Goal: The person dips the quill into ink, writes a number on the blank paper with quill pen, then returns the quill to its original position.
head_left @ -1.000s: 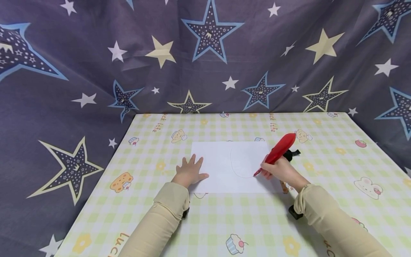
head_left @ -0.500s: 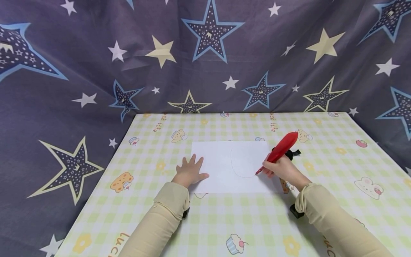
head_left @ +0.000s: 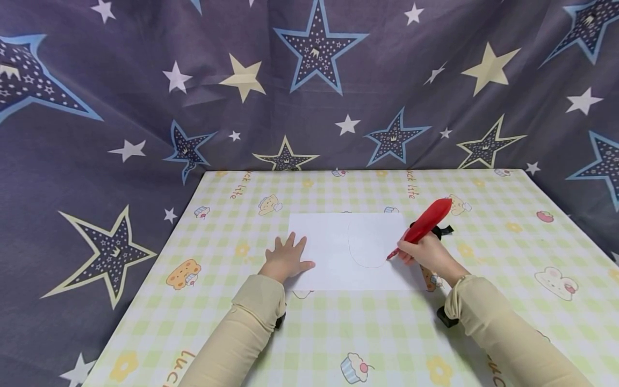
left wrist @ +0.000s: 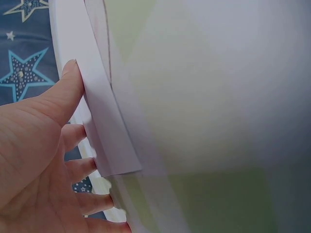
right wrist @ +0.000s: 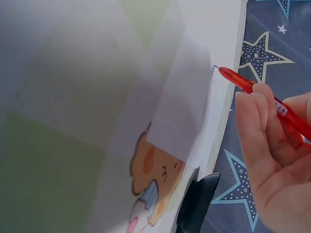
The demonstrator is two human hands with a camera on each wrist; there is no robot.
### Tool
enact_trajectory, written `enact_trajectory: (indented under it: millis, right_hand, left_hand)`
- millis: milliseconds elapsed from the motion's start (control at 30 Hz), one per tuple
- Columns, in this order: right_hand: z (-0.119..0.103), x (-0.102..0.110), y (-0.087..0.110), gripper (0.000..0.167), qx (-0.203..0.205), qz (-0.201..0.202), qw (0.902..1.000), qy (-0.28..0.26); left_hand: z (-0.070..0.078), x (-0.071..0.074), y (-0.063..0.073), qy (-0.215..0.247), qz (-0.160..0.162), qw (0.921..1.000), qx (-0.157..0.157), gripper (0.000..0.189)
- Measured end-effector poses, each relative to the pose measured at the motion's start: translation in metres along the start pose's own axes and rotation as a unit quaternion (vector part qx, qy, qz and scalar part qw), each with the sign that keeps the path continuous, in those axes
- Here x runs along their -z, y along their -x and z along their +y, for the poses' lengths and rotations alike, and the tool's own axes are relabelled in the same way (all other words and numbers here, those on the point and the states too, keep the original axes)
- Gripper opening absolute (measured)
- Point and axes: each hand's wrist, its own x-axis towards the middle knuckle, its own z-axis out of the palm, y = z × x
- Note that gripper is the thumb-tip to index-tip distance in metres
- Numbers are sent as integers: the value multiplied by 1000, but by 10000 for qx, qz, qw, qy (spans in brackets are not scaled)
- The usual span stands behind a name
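A white sheet of paper (head_left: 326,242) lies on the table, bearing a thin U-shaped line (head_left: 352,251) on its right half. My left hand (head_left: 285,259) rests on the left edge of the sheet with fingers spread; in the left wrist view its thumb (left wrist: 73,87) lies on the paper's border. My right hand (head_left: 427,253) pinches a red pen (head_left: 429,219) with a wide, bulging red top. The pen leans up and to the right, its tip at the right end of the drawn line. In the right wrist view the thin point of the pen (right wrist: 235,77) meets the paper.
A checked cloth with cartoon prints (head_left: 353,333) covers the table. Just beyond the right hand sits a small black object (head_left: 446,231). A dark curtain with stars (head_left: 309,118) hangs behind the table and along its sides.
The right hand and pen have shifted slightly right and away from me, and the line's right end has extended up a little. The left hand stays in place.
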Motion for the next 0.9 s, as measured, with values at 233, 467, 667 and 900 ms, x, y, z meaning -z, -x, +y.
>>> enact_trajectory:
  millis: [233,467,667,900]
  right_hand:
    - [0,0,-2,15,17,133,9999,60]
    - [-1,-1,-3,14,-43,243,9997,93]
    - [-2,1,-3,17,-40,344,9992,176]
    - [-2,0,-4,17,-52,442,9988,200]
  left_hand:
    - [0,0,0,31,-2,10000,-1,71]
    - [-1,0,0,-4,-26,10000,21,72]
    - [0,0,0,42,-31,10000,38,72]
    - [-1,0,-1,17,-14,10000,18,72]
